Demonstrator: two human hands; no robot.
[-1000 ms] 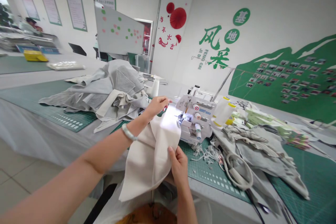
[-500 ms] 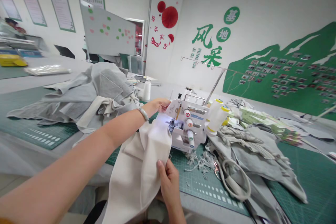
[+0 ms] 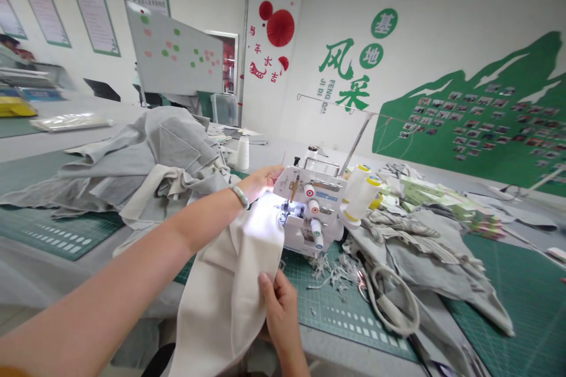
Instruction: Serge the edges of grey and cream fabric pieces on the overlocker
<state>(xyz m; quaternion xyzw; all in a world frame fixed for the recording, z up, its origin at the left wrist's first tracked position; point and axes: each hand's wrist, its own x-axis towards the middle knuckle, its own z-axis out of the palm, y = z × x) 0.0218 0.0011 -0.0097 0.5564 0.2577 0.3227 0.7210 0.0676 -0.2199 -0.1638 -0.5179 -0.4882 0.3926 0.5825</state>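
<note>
A white overlock sewing machine (image 3: 294, 241) stands on a green cutting mat, its lamp lit over the needle area. Cream fabric (image 3: 207, 300) runs from under the presser foot area down over the table's front edge. My right hand (image 3: 283, 303) pinches the fabric's right edge between thumb and fingers, below the machine. My left hand (image 3: 264, 181), its wrist in a pale bangle (image 3: 240, 195), reaches to the far left side of the machine head. Its fingertips are hidden behind the machine, so what they touch does not show.
Grey fabric pieces (image 3: 172, 141) are heaped at left, beside a white thread cone (image 3: 243, 153). Right of the machine stand thread cones (image 3: 356, 194) with yellow tops, more grey cloth (image 3: 420, 247) and scissors (image 3: 362, 285). Thread scraps (image 3: 333, 268) lie on the mat (image 3: 327, 300).
The whole view has shifted slightly, so everything sits a little further left. Both hands keep nearly the same places on the machine and the fabric. The light on the cloth looks brighter.
</note>
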